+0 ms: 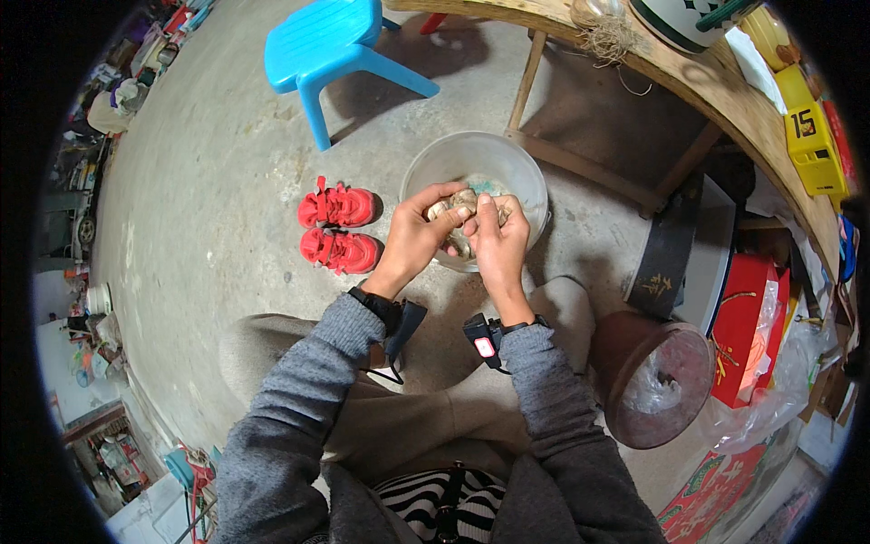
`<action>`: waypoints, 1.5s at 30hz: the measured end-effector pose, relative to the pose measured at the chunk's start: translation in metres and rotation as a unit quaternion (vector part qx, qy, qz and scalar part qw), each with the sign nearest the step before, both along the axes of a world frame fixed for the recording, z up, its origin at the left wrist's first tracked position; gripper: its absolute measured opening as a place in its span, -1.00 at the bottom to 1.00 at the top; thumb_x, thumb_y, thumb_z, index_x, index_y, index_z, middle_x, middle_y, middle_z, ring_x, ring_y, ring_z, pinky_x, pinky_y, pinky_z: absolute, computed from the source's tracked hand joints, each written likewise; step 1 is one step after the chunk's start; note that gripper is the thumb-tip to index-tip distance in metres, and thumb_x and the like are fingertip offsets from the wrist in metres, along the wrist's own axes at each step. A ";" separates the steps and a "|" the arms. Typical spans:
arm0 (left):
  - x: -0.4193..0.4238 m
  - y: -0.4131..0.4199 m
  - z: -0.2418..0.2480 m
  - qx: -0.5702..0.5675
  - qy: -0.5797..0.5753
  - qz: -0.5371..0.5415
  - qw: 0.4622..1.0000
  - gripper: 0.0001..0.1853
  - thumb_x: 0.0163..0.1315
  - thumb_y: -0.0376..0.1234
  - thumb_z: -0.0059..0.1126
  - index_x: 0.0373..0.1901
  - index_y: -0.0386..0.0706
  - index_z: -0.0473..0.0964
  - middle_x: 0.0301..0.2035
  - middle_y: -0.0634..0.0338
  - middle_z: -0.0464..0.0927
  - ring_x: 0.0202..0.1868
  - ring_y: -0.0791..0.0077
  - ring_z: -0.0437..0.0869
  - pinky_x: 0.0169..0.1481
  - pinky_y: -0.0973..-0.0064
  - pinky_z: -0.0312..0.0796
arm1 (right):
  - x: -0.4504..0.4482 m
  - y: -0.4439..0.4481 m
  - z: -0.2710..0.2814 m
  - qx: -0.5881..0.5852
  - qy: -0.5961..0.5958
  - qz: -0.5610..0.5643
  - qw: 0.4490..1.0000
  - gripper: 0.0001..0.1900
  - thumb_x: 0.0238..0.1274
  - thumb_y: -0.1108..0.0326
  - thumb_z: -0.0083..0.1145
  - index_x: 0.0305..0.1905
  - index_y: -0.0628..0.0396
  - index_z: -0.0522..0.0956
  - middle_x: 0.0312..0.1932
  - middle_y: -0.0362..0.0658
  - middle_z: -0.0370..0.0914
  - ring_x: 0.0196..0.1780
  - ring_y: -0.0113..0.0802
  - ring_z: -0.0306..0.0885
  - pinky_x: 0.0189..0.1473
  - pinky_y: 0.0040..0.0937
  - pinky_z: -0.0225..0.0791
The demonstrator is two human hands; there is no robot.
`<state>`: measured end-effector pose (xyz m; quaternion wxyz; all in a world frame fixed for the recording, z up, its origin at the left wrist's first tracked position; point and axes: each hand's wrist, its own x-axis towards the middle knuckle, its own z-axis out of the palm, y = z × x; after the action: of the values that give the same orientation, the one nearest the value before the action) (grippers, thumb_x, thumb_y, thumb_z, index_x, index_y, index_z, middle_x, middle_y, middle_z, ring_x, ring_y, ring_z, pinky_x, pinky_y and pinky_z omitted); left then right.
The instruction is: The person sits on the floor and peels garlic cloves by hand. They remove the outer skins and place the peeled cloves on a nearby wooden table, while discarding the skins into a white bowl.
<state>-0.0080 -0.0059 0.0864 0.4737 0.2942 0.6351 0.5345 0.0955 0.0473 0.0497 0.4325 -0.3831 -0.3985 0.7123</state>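
Observation:
My left hand (423, 228) grips a brownish bulb (465, 198) that looks like garlic, with its thumb along the lower side. Another pale piece (437, 211) shows beside that bulb, inside the same fingers. From the other side my right hand (501, 234) presses its thumb and fingers on the bulb's right end. Some brown, skin-like matter (503, 215) sticks out between the right fingers. Both hands are above a translucent plastic bucket (435, 151). Pale pieces and a bluish-green patch (482, 186) show inside it, partly hidden by my hands.
Red children's shoes (338, 207) stand left of the bucket, and a blue plastic stool (326, 51) is beyond. A wooden table (707, 88) curves along the right, bearing a rooty bulb (601, 27). A brown bin (656, 387) and a red paper bag (744, 326) are near my right knee.

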 end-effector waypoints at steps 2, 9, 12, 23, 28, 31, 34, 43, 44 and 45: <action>-0.003 -0.001 -0.001 0.000 -0.031 0.002 1.000 -0.65 0.27 -0.41 0.15 0.08 -0.29 0.45 -0.27 0.20 0.59 -0.37 0.62 0.58 -0.46 0.65 0.51 | 0.003 0.004 0.001 -0.038 -0.003 0.020 0.999 -0.80 0.40 0.28 -0.01 -0.34 0.14 0.43 -0.67 -0.31 0.38 -0.69 -0.67 0.17 -0.67 -0.66 0.02; -0.005 0.001 0.000 0.024 -0.073 0.023 0.997 -0.67 0.26 -0.43 0.15 0.06 -0.29 0.44 -0.26 0.20 0.59 -0.34 0.60 0.59 -0.48 0.65 0.52 | 0.028 0.050 -0.026 0.171 -0.293 0.089 0.937 -0.59 0.31 0.12 0.10 0.00 0.30 0.50 -0.43 0.01 0.62 -0.46 -0.26 0.57 -0.40 -0.41 0.38; -0.011 -0.004 -0.006 0.013 -0.042 0.034 0.998 -0.74 0.26 -0.43 0.15 -0.04 -0.32 0.45 -0.30 0.19 0.57 -0.39 0.60 0.58 -0.50 0.64 0.50 | 0.029 0.048 0.013 0.218 -0.429 0.101 0.870 -0.40 0.16 -0.05 0.21 0.06 0.29 0.47 -0.28 0.24 0.60 -0.16 0.19 0.59 -0.14 -0.19 0.45; -0.003 -0.002 -0.006 0.023 0.008 0.030 0.999 -0.79 0.25 -0.44 0.17 -0.14 -0.34 0.45 -0.41 0.19 0.56 -0.43 0.60 0.58 -0.46 0.62 0.54 | 0.002 0.018 -0.009 0.039 -0.043 0.126 0.990 -0.75 0.28 0.25 0.17 -0.41 0.20 0.52 -0.65 -0.33 0.40 -0.63 -0.66 0.24 -0.62 -0.60 0.09; -0.001 -0.008 -0.012 0.032 -0.016 0.028 0.999 -0.80 0.25 -0.46 0.16 -0.13 -0.34 0.44 -0.37 0.18 0.56 -0.41 0.58 0.60 -0.38 0.61 0.58 | 0.008 0.020 -0.002 -0.092 0.026 0.145 0.985 -0.77 0.33 0.27 0.12 -0.43 0.12 0.46 -0.69 -0.38 0.31 -0.67 -0.71 0.14 -0.68 -0.67 -0.04; -0.001 -0.008 -0.009 0.048 -0.009 0.015 0.999 -0.79 0.25 -0.48 0.14 -0.10 -0.31 0.44 -0.27 0.18 0.55 -0.31 0.56 0.59 -0.31 0.59 0.60 | 0.010 0.026 -0.003 -0.144 0.029 0.161 0.976 -0.80 0.39 0.23 0.01 -0.28 0.13 0.47 -0.67 -0.30 0.32 -0.69 -0.69 0.06 -0.67 -0.66 -0.12; -0.004 -0.009 -0.011 0.061 0.017 0.000 0.998 -0.77 0.25 -0.49 0.13 -0.06 -0.28 0.44 -0.13 0.18 0.52 -0.17 0.54 0.58 -0.22 0.55 0.62 | 0.019 0.042 -0.021 -0.083 -0.114 0.173 0.975 -0.70 0.37 0.15 0.03 -0.07 0.20 0.46 -0.57 -0.13 0.50 -0.65 -0.54 0.29 -0.62 -0.58 0.14; -0.004 -0.008 -0.012 0.063 0.075 0.014 0.995 -0.76 0.20 -0.56 0.14 -0.08 -0.28 0.48 -0.23 0.22 0.52 -0.30 0.57 0.58 -0.31 0.63 0.57 | 0.015 0.032 0.000 0.143 -0.158 0.177 0.961 -0.61 0.17 0.19 0.28 -0.11 0.30 0.47 -0.44 -0.07 0.59 -0.36 -0.46 0.55 -0.35 -0.48 0.38; -0.002 -0.007 -0.011 0.062 0.075 0.009 0.995 -0.75 0.20 -0.56 0.15 -0.07 -0.27 0.48 -0.25 0.23 0.53 -0.30 0.58 0.58 -0.31 0.62 0.57 | 0.012 0.030 -0.004 0.127 -0.089 0.201 0.967 -0.67 0.18 0.25 0.28 -0.15 0.30 0.48 -0.43 -0.10 0.60 -0.36 -0.50 0.54 -0.35 -0.52 0.37; -0.002 -0.007 -0.009 0.061 0.077 0.006 0.995 -0.74 0.19 -0.55 0.16 -0.07 -0.27 0.48 -0.26 0.23 0.53 -0.30 0.58 0.58 -0.31 0.62 0.57 | 0.011 0.029 0.000 0.099 -0.084 0.199 0.971 -0.73 0.19 0.29 0.26 -0.19 0.28 0.48 -0.43 -0.12 0.59 -0.36 -0.52 0.53 -0.35 -0.55 0.37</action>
<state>-0.0095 -0.0126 0.0775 0.4014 0.3591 0.6379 0.5505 0.1063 0.0764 0.0500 0.2825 -0.3102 -0.5700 0.7064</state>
